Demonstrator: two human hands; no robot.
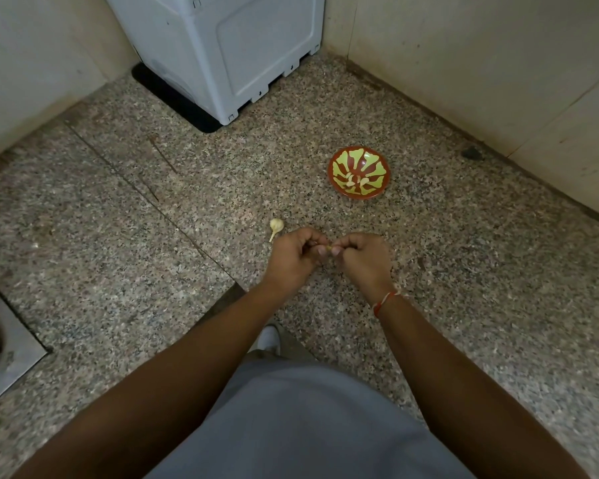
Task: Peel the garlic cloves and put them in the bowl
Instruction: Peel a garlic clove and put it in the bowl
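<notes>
- Step in hand: peeling. My left hand [296,252] and right hand [358,255] both pinch one garlic clove [330,249] between curled fingers, above the floor.
- Bowl [359,173], ahead and right, well apart, already holds peeled cloves.
- Garlic bulb [276,225] lies just beside my left hand.
- Next, in my judgement: strip the skin, then carry the clove to the bowl.

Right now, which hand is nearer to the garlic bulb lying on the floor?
Left. The left hand sits just beside the garlic bulb, below and right of it in view. The right hand is farther right, beyond the left, both pinching a clove.
</notes>
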